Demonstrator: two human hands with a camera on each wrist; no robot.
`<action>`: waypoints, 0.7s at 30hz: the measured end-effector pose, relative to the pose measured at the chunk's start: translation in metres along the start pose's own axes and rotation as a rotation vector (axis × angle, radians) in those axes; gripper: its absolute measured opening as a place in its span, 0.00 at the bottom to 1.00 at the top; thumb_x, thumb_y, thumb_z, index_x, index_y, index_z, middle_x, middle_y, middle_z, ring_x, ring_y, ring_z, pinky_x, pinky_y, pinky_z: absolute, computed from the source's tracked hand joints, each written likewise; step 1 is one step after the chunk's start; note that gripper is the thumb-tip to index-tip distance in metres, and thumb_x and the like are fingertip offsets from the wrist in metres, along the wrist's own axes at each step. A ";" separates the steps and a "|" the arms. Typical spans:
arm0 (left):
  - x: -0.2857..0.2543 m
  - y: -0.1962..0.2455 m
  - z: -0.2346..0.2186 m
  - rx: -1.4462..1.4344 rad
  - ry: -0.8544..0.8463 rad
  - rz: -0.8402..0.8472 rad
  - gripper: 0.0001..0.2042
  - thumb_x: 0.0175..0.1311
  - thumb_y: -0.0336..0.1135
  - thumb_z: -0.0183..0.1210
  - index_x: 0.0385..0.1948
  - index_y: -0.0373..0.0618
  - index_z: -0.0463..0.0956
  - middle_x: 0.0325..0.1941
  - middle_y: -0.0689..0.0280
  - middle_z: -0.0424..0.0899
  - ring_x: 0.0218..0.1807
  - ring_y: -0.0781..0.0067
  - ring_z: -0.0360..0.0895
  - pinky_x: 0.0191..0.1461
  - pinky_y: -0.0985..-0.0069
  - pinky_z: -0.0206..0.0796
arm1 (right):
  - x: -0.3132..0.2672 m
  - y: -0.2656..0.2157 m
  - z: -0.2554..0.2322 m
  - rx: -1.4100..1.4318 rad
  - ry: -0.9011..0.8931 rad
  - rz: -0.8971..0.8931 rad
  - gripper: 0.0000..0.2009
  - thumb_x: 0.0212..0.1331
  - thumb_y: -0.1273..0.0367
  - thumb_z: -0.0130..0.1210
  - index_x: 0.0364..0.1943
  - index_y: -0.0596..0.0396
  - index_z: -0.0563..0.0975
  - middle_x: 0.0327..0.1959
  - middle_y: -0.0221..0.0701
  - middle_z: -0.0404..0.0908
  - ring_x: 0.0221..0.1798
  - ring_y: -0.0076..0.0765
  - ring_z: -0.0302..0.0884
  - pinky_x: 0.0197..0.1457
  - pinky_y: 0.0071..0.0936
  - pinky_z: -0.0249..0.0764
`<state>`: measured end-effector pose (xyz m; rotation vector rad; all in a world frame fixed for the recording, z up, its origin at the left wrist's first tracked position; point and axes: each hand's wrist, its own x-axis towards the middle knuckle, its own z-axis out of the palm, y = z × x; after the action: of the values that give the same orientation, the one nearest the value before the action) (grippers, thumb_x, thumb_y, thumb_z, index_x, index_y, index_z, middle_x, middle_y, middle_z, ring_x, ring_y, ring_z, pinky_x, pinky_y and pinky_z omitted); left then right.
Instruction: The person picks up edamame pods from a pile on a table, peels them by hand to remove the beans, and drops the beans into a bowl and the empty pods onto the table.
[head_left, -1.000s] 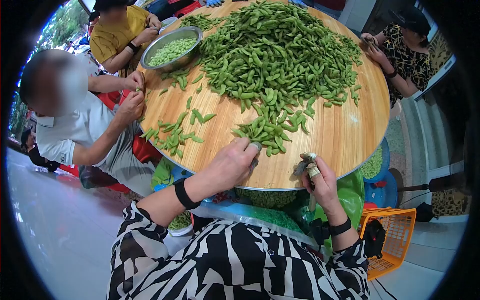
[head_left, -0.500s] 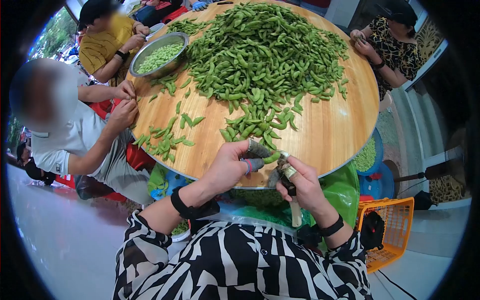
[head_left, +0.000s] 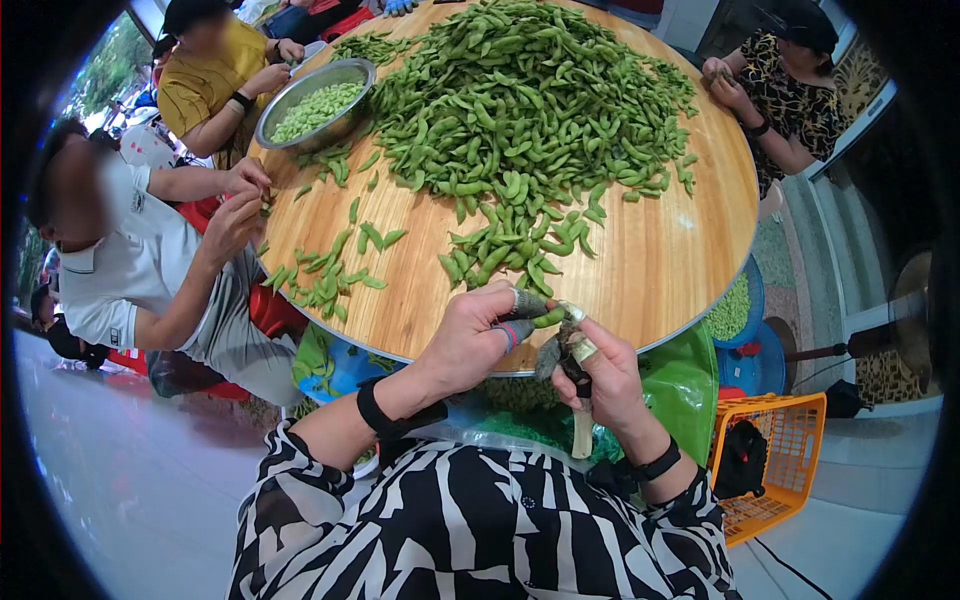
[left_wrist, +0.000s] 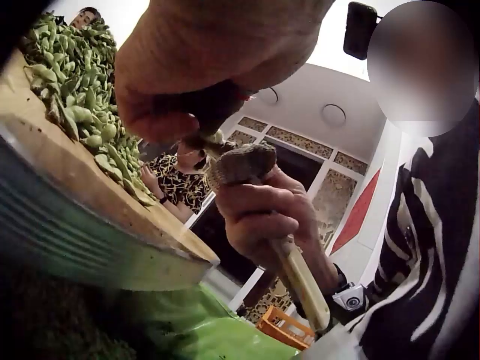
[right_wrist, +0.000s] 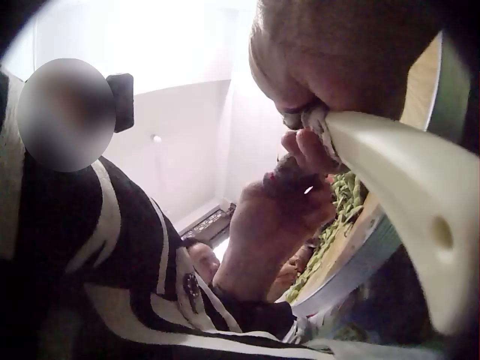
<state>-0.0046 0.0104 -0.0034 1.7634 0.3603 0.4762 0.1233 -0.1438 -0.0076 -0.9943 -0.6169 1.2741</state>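
Note:
In the head view the left hand (head_left: 465,345), with grey coverings on thumb and finger, pinches a green pod (head_left: 548,318) over the table's front edge. Its far end meets the fingers of the right hand (head_left: 608,380), which grips a tool with a cream handle (head_left: 582,436); wrappings cover some fingertips. That handle (right_wrist: 412,187) looms large in the right wrist view, with a hole near its end; the tool's working end is hidden. In the left wrist view the right hand (left_wrist: 262,214) is close to the left hand (left_wrist: 214,45). Loose pods (head_left: 510,250) lie just beyond.
A large pod heap (head_left: 530,100) covers much of the round wooden table (head_left: 670,260). A metal bowl (head_left: 352,118) of shelled beans stands at the left. Several people sit around. An orange crate (head_left: 800,450) and blue basins (head_left: 750,370) are at the lower right.
The left hand has left the loose pods on the table and come to the right hand with a pod in its fingers. The right hand has shifted slightly left and lower, still gripping the tool.

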 end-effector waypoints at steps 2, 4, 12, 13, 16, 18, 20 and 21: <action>-0.001 -0.002 0.000 0.025 0.004 0.032 0.14 0.56 0.19 0.54 0.43 0.39 0.81 0.30 0.62 0.76 0.34 0.72 0.73 0.39 0.77 0.65 | 0.000 0.001 0.001 -0.019 -0.001 -0.006 0.21 0.71 0.64 0.40 0.65 0.55 0.63 0.18 0.26 0.68 0.16 0.17 0.60 0.18 0.13 0.56; 0.000 -0.002 -0.001 0.050 0.006 0.066 0.14 0.55 0.19 0.54 0.43 0.39 0.81 0.30 0.62 0.76 0.33 0.71 0.73 0.39 0.77 0.64 | 0.000 0.001 0.002 -0.032 0.031 -0.024 0.21 0.70 0.66 0.42 0.64 0.59 0.64 0.19 0.27 0.67 0.16 0.18 0.60 0.17 0.14 0.57; 0.003 -0.008 -0.002 -0.418 -0.095 -0.364 0.12 0.56 0.21 0.54 0.41 0.39 0.81 0.27 0.63 0.79 0.22 0.74 0.71 0.26 0.78 0.62 | 0.001 -0.004 -0.002 -0.025 0.065 0.033 0.17 0.69 0.71 0.41 0.59 0.60 0.69 0.18 0.25 0.68 0.16 0.16 0.60 0.17 0.13 0.56; 0.003 -0.006 -0.004 -0.419 -0.093 -0.364 0.12 0.56 0.21 0.54 0.41 0.39 0.81 0.27 0.63 0.79 0.22 0.74 0.71 0.26 0.78 0.62 | 0.000 -0.005 -0.002 -0.006 0.025 0.041 0.17 0.69 0.70 0.42 0.59 0.60 0.69 0.19 0.25 0.69 0.16 0.16 0.61 0.17 0.13 0.56; 0.002 -0.006 -0.007 -0.864 -0.170 -0.610 0.12 0.58 0.23 0.56 0.43 0.41 0.80 0.23 0.66 0.78 0.18 0.78 0.71 0.20 0.81 0.58 | -0.001 -0.004 -0.001 0.075 -0.002 0.063 0.18 0.68 0.68 0.44 0.59 0.61 0.68 0.18 0.27 0.67 0.14 0.16 0.59 0.15 0.14 0.55; 0.001 -0.012 -0.009 -1.208 -0.304 -0.693 0.13 0.59 0.25 0.57 0.46 0.40 0.78 0.24 0.67 0.77 0.21 0.77 0.74 0.20 0.79 0.60 | 0.000 -0.003 -0.003 0.120 -0.022 0.076 0.18 0.68 0.67 0.44 0.60 0.61 0.67 0.18 0.28 0.68 0.14 0.16 0.59 0.15 0.14 0.56; 0.001 -0.009 -0.006 -0.977 -0.243 -0.675 0.13 0.59 0.26 0.57 0.47 0.39 0.77 0.25 0.65 0.78 0.21 0.75 0.74 0.21 0.76 0.62 | 0.001 -0.003 -0.006 0.163 -0.044 0.090 0.19 0.68 0.67 0.45 0.60 0.61 0.67 0.18 0.29 0.68 0.14 0.17 0.59 0.15 0.14 0.56; 0.001 -0.006 -0.005 -0.747 -0.183 -0.654 0.14 0.59 0.26 0.57 0.48 0.38 0.76 0.26 0.63 0.79 0.21 0.73 0.74 0.22 0.73 0.64 | 0.002 -0.003 -0.007 0.207 -0.020 0.111 0.18 0.68 0.68 0.44 0.60 0.61 0.67 0.21 0.30 0.70 0.16 0.17 0.61 0.15 0.14 0.57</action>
<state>-0.0057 0.0166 -0.0079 0.8793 0.5190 -0.0385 0.1309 -0.1439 -0.0086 -0.8545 -0.4393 1.4167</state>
